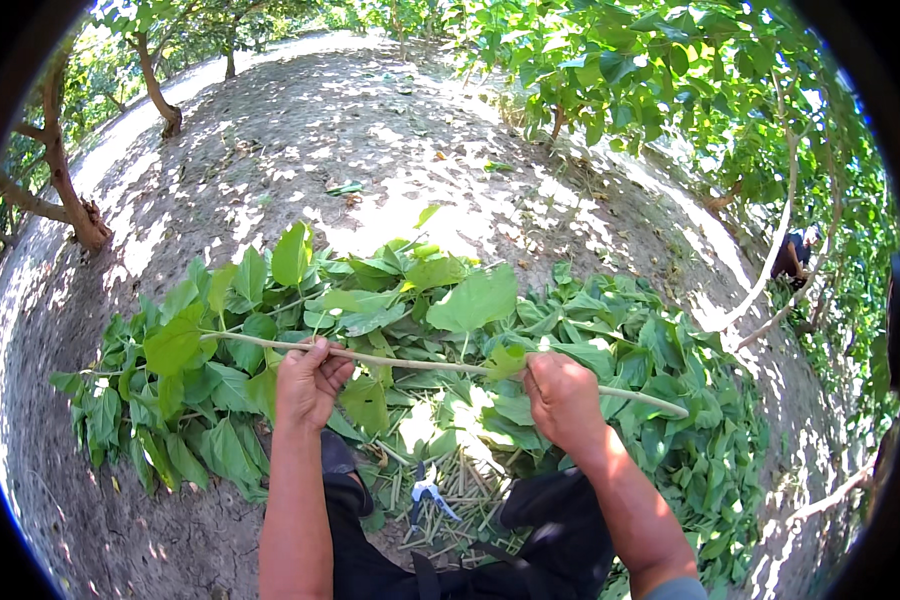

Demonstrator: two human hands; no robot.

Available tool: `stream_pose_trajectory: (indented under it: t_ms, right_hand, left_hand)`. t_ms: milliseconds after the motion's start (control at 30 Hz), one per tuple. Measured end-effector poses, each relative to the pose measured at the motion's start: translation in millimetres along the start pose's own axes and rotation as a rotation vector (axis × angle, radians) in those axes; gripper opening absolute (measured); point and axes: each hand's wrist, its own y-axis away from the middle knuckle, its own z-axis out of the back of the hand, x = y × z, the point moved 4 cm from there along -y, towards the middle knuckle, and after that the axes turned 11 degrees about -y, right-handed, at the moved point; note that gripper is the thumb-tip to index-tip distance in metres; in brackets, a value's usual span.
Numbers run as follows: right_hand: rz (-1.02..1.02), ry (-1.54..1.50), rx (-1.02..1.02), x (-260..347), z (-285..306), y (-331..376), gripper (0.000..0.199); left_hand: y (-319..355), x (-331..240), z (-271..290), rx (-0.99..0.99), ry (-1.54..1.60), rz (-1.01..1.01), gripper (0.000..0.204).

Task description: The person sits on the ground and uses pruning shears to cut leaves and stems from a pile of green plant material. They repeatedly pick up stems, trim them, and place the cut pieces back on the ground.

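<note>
A long thin pale branch (420, 364) runs level across the view, leafy at its left end and bare at its right end. My left hand (308, 380) grips it left of the middle. My right hand (563, 400) closes around it further right, where a green leaf (505, 360) sticks out by the fingers. Under the branch lies a wide heap of green leaves (660, 400) on bare earth.
Small pruning shears (426, 494) with light handles lie on cut stem pieces (460, 480) between my knees. Tree trunks (70, 190) stand at the left. Leafy branches (670, 80) hang at the upper right. Another person (792, 256) crouches far right.
</note>
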Motion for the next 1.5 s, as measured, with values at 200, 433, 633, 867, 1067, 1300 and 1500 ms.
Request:
stream_pose_trajectory:
  t_ms: [200,433,633,867,1067,1300,1500]
  right_hand:
    - [-0.177,-0.106,-0.057,-6.7,2.4,-9.1,0.012]
    - [-0.399,-0.18,0.181,-8.6,-16.5,-28.3,0.011]
    - [-0.625,-0.419,0.472,-20.1,-39.4,-39.0,0.02]
    - [-0.749,-1.11,0.448,-24.4,-54.4,-34.9,0.028]
    - [-0.846,-1.341,0.218,-21.4,-54.1,-34.7,0.035]
    - [-0.807,-1.355,0.14,-32.1,-60.0,-26.1,0.029]
    - [-0.575,-1.38,-0.006,-19.7,-56.3,-24.1,0.028]
  left_hand:
    - [2.0,1.8,-7.2,0.017,0.022,0.01,0.007]
    - [5.1,7.6,-10.7,0.028,-0.022,0.036,0.007]
    - [9.1,9.7,-17.6,0.031,0.015,0.037,0.009]
    - [8.9,7.3,-16.7,0.037,0.006,0.028,0.012]
    - [8.3,8.7,-18.3,0.042,-0.006,0.03,0.013]
    - [8.1,11.6,-18.4,0.049,-0.009,0.019,0.009]
    - [3.9,11.9,-14.4,0.036,0.012,0.028,0.01]
